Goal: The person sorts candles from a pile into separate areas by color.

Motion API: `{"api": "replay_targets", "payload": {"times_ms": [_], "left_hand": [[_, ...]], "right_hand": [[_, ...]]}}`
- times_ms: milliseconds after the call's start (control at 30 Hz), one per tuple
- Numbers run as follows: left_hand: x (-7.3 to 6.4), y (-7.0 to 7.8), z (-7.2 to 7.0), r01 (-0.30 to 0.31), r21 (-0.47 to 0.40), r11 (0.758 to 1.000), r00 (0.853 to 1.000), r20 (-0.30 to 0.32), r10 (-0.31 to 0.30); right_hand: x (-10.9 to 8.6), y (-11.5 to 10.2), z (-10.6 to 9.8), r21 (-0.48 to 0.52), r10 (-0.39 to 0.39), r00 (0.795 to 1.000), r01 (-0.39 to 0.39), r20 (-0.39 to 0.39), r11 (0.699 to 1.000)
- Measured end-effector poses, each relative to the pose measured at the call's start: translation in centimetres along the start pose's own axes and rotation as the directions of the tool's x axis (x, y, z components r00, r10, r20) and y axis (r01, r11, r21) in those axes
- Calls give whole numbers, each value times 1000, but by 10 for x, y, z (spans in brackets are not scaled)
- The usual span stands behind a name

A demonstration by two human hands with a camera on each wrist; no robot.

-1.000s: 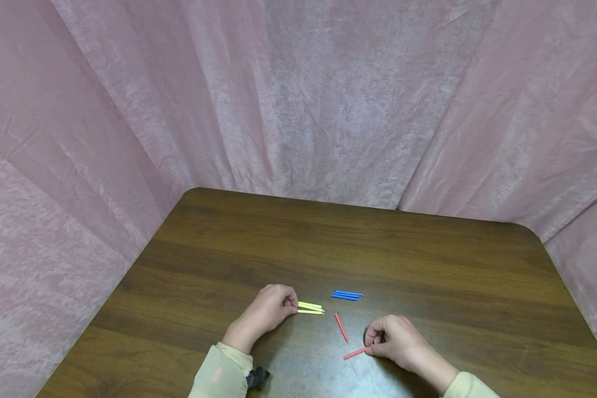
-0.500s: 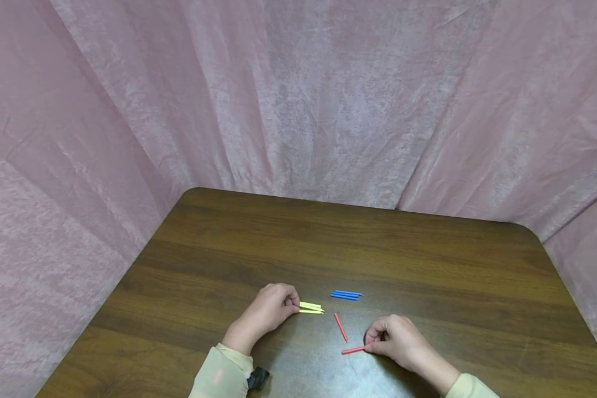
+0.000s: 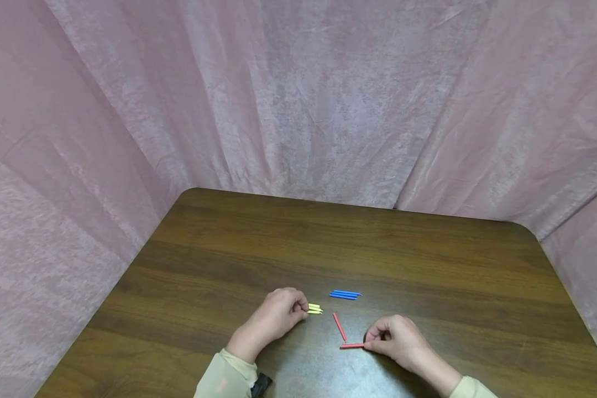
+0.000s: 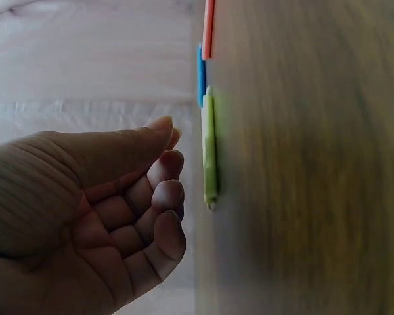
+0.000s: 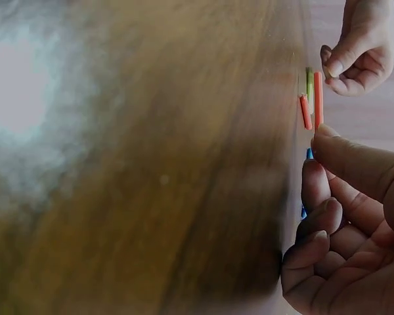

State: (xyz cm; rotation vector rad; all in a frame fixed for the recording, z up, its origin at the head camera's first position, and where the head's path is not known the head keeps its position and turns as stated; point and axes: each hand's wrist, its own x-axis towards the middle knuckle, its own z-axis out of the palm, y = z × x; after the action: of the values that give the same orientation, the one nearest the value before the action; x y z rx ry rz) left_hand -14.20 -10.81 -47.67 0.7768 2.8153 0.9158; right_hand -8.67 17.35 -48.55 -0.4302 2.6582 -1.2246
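Note:
My right hand (image 3: 395, 341) pinches one end of a thin red candle (image 3: 350, 346) between thumb and index finger. Its free end points left, close to the lower end of a second red candle (image 3: 339, 327) lying on the table. Over the yellow candles (image 3: 315, 309) is my left hand (image 3: 283, 312), covering their left ends in the head view. In the left wrist view its loosely curled fingers hold nothing, a small gap away from a yellow candle (image 4: 209, 151). Several blue candles (image 3: 344, 295) lie side by side beyond the red ones.
All the candles are on a brown wooden table (image 3: 298, 237) with rounded far corners. Pink curtains (image 3: 328, 99) hang behind it and at both sides. A black strap piece (image 3: 261, 385) shows at my left sleeve (image 3: 227, 376).
The red candle in my right hand has turned from slanting to nearly level, its left end moving away from me. My left hand has shifted right, over more of the yellow candles.

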Motion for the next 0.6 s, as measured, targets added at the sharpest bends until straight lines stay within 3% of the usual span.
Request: {"api": "replay_targets", "payload": {"times_ms": [600], "left_hand": [[5, 23, 11, -107, 34, 994, 993, 53, 105]], "right_hand": [[-4, 2, -6, -1, 121, 988, -121, -92, 993]]}}
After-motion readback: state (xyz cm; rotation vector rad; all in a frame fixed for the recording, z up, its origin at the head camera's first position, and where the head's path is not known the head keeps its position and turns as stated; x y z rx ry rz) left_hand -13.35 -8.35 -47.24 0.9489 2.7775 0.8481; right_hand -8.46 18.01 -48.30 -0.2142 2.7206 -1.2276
